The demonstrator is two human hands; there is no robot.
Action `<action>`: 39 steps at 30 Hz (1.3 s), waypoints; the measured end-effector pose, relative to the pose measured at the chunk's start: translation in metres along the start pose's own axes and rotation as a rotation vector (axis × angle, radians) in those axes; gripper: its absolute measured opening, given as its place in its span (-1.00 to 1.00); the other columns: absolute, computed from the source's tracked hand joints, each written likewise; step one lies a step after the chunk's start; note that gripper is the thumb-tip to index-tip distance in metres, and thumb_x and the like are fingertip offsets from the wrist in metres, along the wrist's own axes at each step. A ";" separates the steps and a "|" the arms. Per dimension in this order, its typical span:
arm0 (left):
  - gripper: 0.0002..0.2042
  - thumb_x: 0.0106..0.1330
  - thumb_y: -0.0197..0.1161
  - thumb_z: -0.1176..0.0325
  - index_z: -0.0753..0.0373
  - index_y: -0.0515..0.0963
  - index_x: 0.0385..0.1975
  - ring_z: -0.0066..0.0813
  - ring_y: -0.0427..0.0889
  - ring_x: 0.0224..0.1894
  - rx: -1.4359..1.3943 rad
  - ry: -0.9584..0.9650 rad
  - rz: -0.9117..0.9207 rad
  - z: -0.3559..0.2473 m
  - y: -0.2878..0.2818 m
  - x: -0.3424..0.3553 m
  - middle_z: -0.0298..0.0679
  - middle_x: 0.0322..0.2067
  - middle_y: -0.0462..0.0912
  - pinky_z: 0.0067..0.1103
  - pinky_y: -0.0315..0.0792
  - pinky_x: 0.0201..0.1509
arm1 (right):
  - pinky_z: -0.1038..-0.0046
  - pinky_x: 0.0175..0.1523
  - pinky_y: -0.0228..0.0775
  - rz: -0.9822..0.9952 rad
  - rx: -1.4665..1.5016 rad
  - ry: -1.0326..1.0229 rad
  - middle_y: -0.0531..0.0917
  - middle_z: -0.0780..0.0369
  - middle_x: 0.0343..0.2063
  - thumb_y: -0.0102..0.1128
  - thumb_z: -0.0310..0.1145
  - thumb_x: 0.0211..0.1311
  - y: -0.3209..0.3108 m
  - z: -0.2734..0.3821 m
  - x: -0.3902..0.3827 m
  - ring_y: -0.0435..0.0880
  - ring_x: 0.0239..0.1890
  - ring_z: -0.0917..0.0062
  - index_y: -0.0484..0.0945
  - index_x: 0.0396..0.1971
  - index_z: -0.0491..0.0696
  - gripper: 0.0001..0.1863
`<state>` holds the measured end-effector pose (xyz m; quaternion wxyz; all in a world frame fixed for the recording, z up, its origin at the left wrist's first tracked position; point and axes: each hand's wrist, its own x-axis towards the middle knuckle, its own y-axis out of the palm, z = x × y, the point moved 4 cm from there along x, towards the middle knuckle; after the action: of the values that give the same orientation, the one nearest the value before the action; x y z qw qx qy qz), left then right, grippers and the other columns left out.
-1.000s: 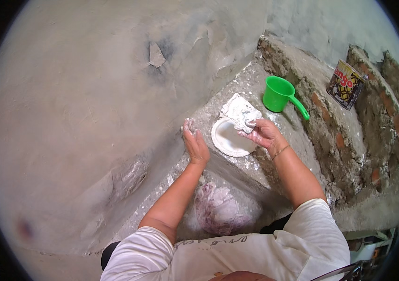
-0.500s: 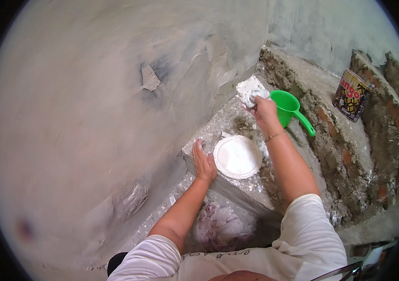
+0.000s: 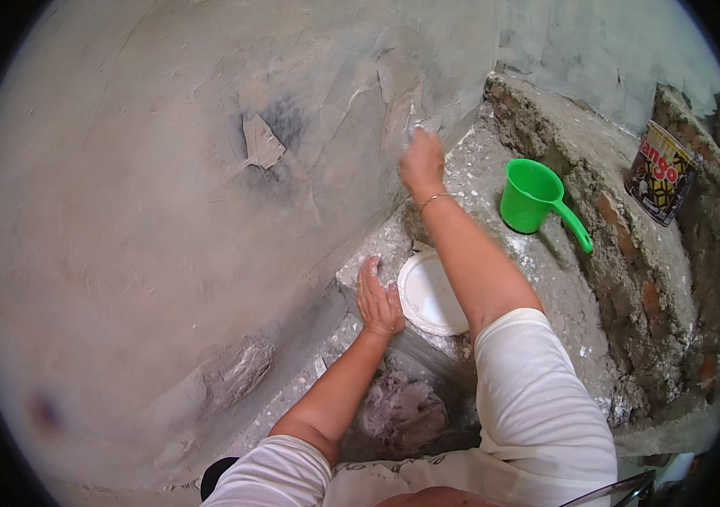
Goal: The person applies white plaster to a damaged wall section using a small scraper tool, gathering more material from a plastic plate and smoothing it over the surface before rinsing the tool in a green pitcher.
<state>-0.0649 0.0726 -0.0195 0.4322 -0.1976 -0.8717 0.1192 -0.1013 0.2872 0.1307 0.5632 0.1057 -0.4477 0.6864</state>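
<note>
My right hand (image 3: pixel 423 162) is raised against the grey plastered wall (image 3: pixel 166 169), just left of the corner. Its fingers are closed, slightly blurred, and mostly hide the white-coated flat piece they grip. Lower down, my left hand (image 3: pixel 379 296) has its fingers stretched out beside the left rim of a round white container (image 3: pixel 429 296). Whether it touches the rim I cannot tell. White material fills the container, which stands on a rough step; my right forearm covers its right side.
A green dipper (image 3: pixel 529 198) with a long handle stands on the step to the right. Farther right, a dark printed tub (image 3: pixel 662 173) rests on rough brick-and-mortar steps (image 3: pixel 622 253). A crumpled pale bag (image 3: pixel 404 410) lies below the step.
My right hand has moved left and up, from above the step beside the green dipper to the wall, carrying the white-coated flat piece. My left hand stays by the container.
</note>
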 end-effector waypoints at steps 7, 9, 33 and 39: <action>-0.48 0.18 -0.08 0.28 0.49 0.17 0.10 0.16 0.22 0.13 0.031 -0.002 -0.003 0.001 0.000 -0.001 0.20 0.06 0.27 -0.22 0.03 0.26 | 0.19 -0.09 0.35 0.098 0.009 -0.034 0.50 -0.07 -0.32 0.07 -0.48 -0.03 -0.013 0.048 -0.047 0.50 -0.21 0.06 0.46 -0.32 -0.23 -0.77; -0.48 0.18 -0.07 0.28 0.49 0.17 0.10 0.16 0.23 0.13 0.039 -0.001 -0.005 0.002 -0.003 -0.001 0.20 0.06 0.27 -0.21 0.04 0.26 | 0.19 -0.11 0.38 0.062 0.164 -0.109 0.54 -0.11 -0.37 0.07 -0.46 -0.02 -0.043 0.047 -0.048 0.53 -0.24 -0.02 0.48 -0.40 -0.25 -0.81; -0.46 0.16 0.01 0.31 0.49 0.16 0.11 0.18 0.25 0.12 -0.004 0.005 0.028 -0.007 0.010 -0.001 0.20 0.07 0.27 -0.21 0.06 0.25 | 0.33 -0.50 0.59 0.296 0.431 -0.060 0.49 0.14 -0.54 -0.04 -0.44 0.11 -0.023 -0.037 0.143 0.57 -0.57 0.39 0.38 -0.46 -0.26 -0.84; -0.48 0.16 0.03 0.32 0.48 0.17 0.09 0.16 0.26 0.11 0.060 -0.011 0.021 0.002 -0.005 -0.001 0.19 0.05 0.29 -0.21 0.08 0.24 | 0.30 -0.52 0.55 0.251 0.826 0.574 0.51 0.10 -0.48 -0.06 -0.51 0.06 -0.077 -0.023 0.103 0.58 -0.53 0.34 0.39 -0.42 -0.26 -0.88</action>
<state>-0.0675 0.0673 -0.0194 0.4317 -0.1932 -0.8680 0.1511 -0.0619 0.3716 0.2222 0.4881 0.0719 0.0239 0.8695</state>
